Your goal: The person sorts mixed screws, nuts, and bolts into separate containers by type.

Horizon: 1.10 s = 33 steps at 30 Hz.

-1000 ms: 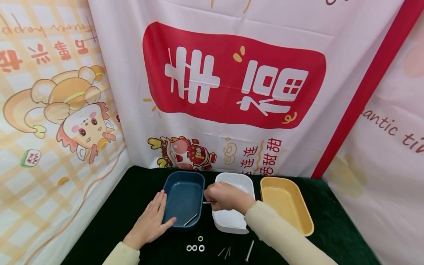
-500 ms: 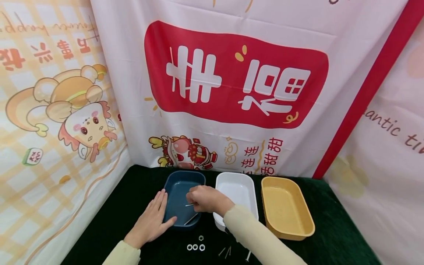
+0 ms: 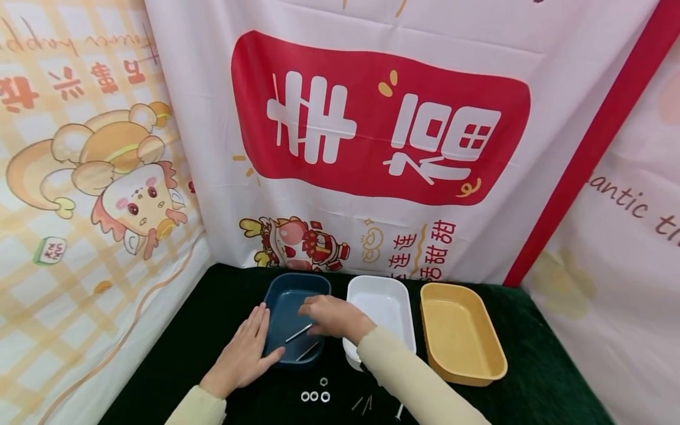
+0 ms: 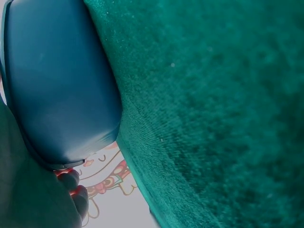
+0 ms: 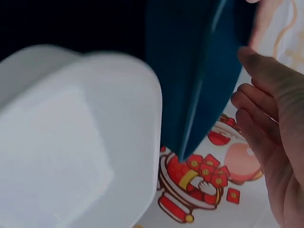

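My left hand [image 3: 251,345] lies flat on the green cloth, its fingers and thumb resting against the left rim of the blue tray [image 3: 283,307]. My right hand [image 3: 321,314] hovers over that tray with loose fingers [image 5: 266,118] and holds nothing. A thin metal nail [image 3: 298,332] lies just below its fingertips inside the tray, and a second nail [image 3: 308,351] lies near the tray's front wall. The left wrist view shows only the blue tray's outer wall [image 4: 57,85] and the green cloth [image 4: 213,118].
A white tray [image 3: 379,304] and a yellow tray [image 3: 457,330] stand to the right of the blue one. Three white washers [image 3: 314,396], a small nut [image 3: 324,382] and several nails [image 3: 363,404] lie near the front edge. Printed cloth walls enclose the table.
My right hand moved left from the white tray to over the blue tray with a nail pinched, then let it go; the nail now lies in the blue tray. The left hand stayed put.
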Motion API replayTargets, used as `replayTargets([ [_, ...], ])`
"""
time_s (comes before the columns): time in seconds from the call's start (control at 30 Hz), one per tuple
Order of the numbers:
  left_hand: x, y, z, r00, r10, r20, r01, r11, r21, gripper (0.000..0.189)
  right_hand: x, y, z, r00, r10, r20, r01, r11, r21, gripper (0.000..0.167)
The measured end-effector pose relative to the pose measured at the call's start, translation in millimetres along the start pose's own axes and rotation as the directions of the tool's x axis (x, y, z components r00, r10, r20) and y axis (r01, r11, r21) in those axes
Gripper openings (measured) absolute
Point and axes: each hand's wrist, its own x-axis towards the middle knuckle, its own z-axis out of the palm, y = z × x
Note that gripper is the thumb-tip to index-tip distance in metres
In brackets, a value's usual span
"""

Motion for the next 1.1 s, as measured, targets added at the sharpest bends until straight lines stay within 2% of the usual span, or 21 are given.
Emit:
replayTargets([
  [0.13, 0.2, 0.8, -0.5, 1.0, 0.0, -0.01, 0.0, 1.0, 0.005, 0.102, -15.5, 7, -9, 0.999, 0.03, 0.012, -0.03, 0.998, 0.049, 0.042],
  [0.33, -0.7, 0.2, 0.9, 1.0, -0.011, 0.009, 0.011, 1.0, 0.004, 0.103, -46.3, 13, -20, 0.997, 0.068, 0.019, -0.07, 0.988, 0.136, 0.044],
  [0.67, 2.7, -0.8, 3.4, 1.0, -0.007, -0.002, 0.007, 1.0, 0.013, 0.104, -95.6, 20, -37, 0.999, 0.032, -0.006, -0.03, 0.98, 0.196, 0.041],
  [1.1, 1.3, 0.2, 3.4, 1.0, -0.008, 0.005, 0.008, 1.0, 0.012, 0.103, -150.1, 7, -37, 0.996, 0.009, 0.089, -0.033, 0.964, 0.266, 0.04],
])
